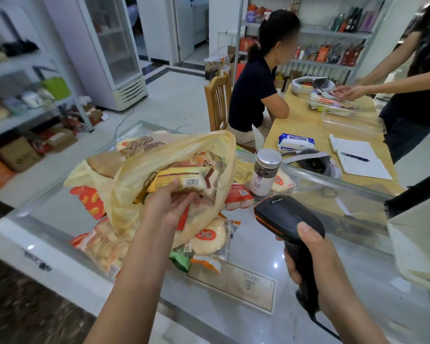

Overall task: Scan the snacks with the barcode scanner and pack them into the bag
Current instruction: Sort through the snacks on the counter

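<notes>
left-hand grip (pixel 171 205) holding snack packet (pixel 180 181), seemingly at bag (pixel 137 170) mouth, right-hand grip (pixel 311 255) clasping scanner (pixel 281 210)

we held our left arm stretched forward from the lower left, bare to the wrist. our left hand (pixel 170 207) was curled round a snack packet (pixel 184 181), thumb on top, fingers beneath. our right forearm lay in from the lower right, where our right hand (pixel 310 256) gripped the barcode scanner (pixel 283 212) by its handle, one fingertip up over the back of its head.
</notes>
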